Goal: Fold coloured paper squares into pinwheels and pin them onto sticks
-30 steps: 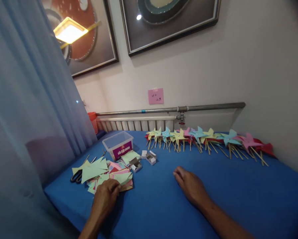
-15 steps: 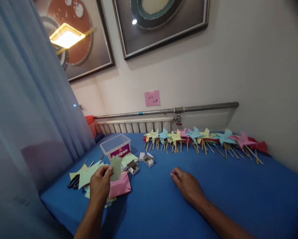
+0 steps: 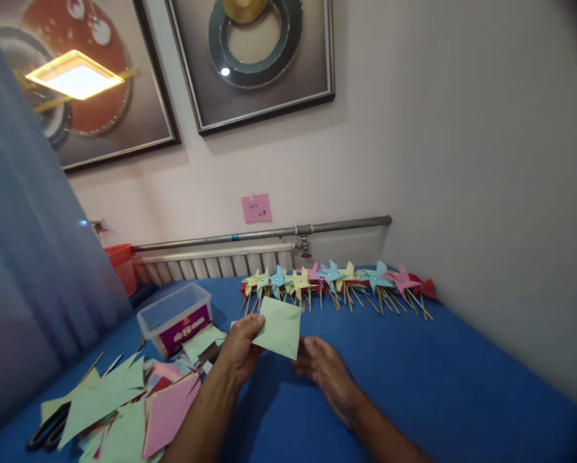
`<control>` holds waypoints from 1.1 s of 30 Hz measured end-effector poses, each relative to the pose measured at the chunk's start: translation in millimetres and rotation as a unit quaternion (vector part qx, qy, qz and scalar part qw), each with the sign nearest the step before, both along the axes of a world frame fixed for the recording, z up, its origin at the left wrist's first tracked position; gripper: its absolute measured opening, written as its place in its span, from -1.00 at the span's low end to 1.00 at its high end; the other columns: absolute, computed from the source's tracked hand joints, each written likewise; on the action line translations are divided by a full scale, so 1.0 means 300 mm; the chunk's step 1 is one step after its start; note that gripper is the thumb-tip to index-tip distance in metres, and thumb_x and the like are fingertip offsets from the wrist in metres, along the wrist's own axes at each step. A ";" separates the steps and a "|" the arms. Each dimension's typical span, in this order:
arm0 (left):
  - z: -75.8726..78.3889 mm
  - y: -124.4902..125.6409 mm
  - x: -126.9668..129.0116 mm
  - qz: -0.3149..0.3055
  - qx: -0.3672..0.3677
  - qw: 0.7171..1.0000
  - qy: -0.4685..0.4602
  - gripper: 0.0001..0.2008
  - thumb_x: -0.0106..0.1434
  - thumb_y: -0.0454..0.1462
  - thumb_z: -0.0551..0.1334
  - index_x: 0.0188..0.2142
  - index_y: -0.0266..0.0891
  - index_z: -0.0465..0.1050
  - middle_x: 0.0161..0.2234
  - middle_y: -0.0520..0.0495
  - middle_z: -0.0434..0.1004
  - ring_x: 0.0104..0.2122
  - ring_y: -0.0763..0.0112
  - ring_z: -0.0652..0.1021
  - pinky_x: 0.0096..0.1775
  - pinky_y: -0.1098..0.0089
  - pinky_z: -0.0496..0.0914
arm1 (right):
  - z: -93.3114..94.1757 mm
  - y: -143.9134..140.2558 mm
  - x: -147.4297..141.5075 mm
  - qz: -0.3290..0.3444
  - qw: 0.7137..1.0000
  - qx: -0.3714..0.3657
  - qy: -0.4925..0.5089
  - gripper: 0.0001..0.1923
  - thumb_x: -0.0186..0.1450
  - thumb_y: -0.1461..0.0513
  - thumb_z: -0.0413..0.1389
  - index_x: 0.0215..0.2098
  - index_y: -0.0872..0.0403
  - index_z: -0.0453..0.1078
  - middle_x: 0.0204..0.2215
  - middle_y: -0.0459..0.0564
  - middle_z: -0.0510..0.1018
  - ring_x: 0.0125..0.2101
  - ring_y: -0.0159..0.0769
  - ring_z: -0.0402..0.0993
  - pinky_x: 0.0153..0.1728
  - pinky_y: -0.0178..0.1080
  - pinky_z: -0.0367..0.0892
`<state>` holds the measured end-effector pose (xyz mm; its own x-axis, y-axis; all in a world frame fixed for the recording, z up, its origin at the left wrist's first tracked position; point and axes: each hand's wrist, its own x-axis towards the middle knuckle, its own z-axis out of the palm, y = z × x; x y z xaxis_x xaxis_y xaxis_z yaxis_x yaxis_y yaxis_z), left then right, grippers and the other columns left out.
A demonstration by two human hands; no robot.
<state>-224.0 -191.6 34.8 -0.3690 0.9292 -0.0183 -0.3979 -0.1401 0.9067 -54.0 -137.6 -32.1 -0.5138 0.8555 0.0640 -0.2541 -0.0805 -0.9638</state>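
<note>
Head view: left hand (image 3: pixel 242 347) has a green paper square (image 3: pixel 279 328) pinched at its left edge, thumb on top, sheet raised above the blue-covered table (image 3: pixel 365 379) and tilted with its face to the camera. Slits show near the sheet's right-hand corners. Right hand (image 3: pixel 327 376) is loosely open, fingers slightly bent, just beside the sheet's lower right corner; can't tell if the fingertips touch it. Loose paper toward the table's left edge: big green sheet (image 3: pixel 102 392) on top, pink sheet (image 3: pixel 170 411) nearer the left forearm, more colours underneath. Black scissor handles (image 3: pixel 49 427) stick out left of the big green sheet, blades out of sight. Clear plastic box (image 3: pixel 175 315) with a purple label stands behind the pile, toward the far left corner. Small grey carton (image 3: pixel 211 352) sits between pile and left hand, partly hidden by that hand. Pinwheels (image 3: pixel 330 274) on sticks lie in a row along the far edge, out to the far right corner; yellow, green, blue, pink, with red at both ends. Past the far edge: white radiator (image 3: pixel 196 266), grey pipe (image 3: pixel 269 234) over it, pink note (image 3: pixel 256 209) on the wall. Red basket (image 3: pixel 123 267) beyond the far left corner, next to the blue curtain (image 3: pixel 27 270).
</note>
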 end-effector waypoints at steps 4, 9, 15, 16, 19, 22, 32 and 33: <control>-0.104 0.028 0.024 0.031 0.003 1.000 0.003 -0.57 -0.12 -0.06 0.55 -0.46 -0.26 0.43 -0.57 0.06 0.48 -0.56 0.48 0.43 -0.42 0.44 0.32 | -0.016 -0.013 -0.009 -0.065 0.998 -0.023 -0.011 -0.47 0.25 -0.20 0.15 -0.09 0.02 0.42 -0.16 0.13 0.66 -0.14 -0.02 0.62 -0.15 -0.06 0.49; -0.139 0.009 0.014 0.129 -0.002 0.964 0.233 -0.68 0.11 -0.02 0.38 -0.44 -0.24 0.50 -0.54 0.06 0.47 -0.51 0.43 0.42 -0.39 0.42 0.28 | -0.029 -0.024 -0.016 -0.159 0.978 0.053 -0.122 -0.62 0.23 -0.12 0.14 -0.18 -0.04 0.42 -0.22 0.08 0.65 -0.17 -0.04 0.60 -0.10 -0.04 0.48; -0.146 -0.026 0.101 0.112 0.094 0.807 0.573 -0.77 0.34 -0.28 0.15 -0.38 -0.19 0.57 -0.35 -0.09 0.60 -0.29 0.30 0.55 -0.19 0.34 0.37 | -0.026 -0.044 -0.034 -0.036 0.999 0.019 0.031 -0.48 0.19 -0.17 0.27 -0.07 0.00 0.46 -0.10 0.10 0.66 -0.02 -0.01 0.59 0.02 -0.02 0.45; -0.154 -0.030 0.119 0.103 0.113 0.779 0.608 -0.75 0.36 -0.31 0.13 -0.38 -0.19 0.57 -0.34 -0.11 0.60 -0.27 0.29 0.55 -0.17 0.33 0.38 | -0.025 -0.046 -0.036 -0.032 0.998 0.012 0.052 -0.49 0.20 -0.16 0.28 -0.09 0.00 0.47 -0.10 0.09 0.66 -0.02 -0.02 0.59 0.03 -0.04 0.44; -0.178 -0.039 0.155 0.091 0.161 0.720 0.669 -0.73 0.37 -0.35 0.11 -0.36 -0.19 0.57 -0.33 -0.14 0.59 -0.25 0.27 0.56 -0.15 0.29 0.39 | -0.023 -0.048 -0.036 -0.034 0.993 -0.046 0.102 -0.54 0.18 -0.11 0.33 -0.15 0.04 0.50 -0.19 0.06 0.70 -0.11 -0.04 0.63 -0.08 -0.10 0.48; -0.181 -0.045 0.159 0.093 0.189 0.701 0.682 -0.80 0.35 -0.34 0.15 -0.31 -0.17 0.57 -0.27 -0.14 0.59 -0.23 0.25 0.56 -0.13 0.25 0.40 | -0.018 -0.044 -0.029 -0.051 0.981 -0.113 0.150 -0.58 0.15 -0.04 0.37 -0.17 0.04 0.51 -0.23 0.06 0.71 -0.17 -0.04 0.64 -0.18 -0.14 0.50; -0.167 0.023 0.041 0.133 -0.053 0.945 0.294 -0.73 0.12 -0.16 0.39 -0.20 -0.25 0.56 -0.32 -0.11 0.63 -0.35 0.28 0.58 -0.26 0.33 0.42 | -0.003 -0.033 -0.018 -0.051 0.968 -0.185 0.160 -0.52 0.18 0.06 0.37 0.00 0.10 0.50 -0.14 0.17 0.73 -0.06 0.03 0.66 -0.09 -0.06 0.52; -0.172 0.031 0.036 0.099 -0.055 0.963 0.244 -0.72 0.07 -0.15 0.42 -0.26 -0.25 0.57 -0.37 -0.08 0.63 -0.40 0.32 0.57 -0.31 0.37 0.40 | -0.003 -0.035 -0.020 -0.048 0.970 -0.181 0.154 -0.53 0.19 0.06 0.36 0.00 0.10 0.51 -0.14 0.18 0.73 -0.06 0.03 0.66 -0.09 -0.06 0.52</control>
<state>-213.2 -182.4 -16.7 -0.5288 0.8419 0.1072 0.1037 -0.0613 0.9927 -60.1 -148.0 -33.0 -0.4356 0.8932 -0.1119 -0.5485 -0.3619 -0.7538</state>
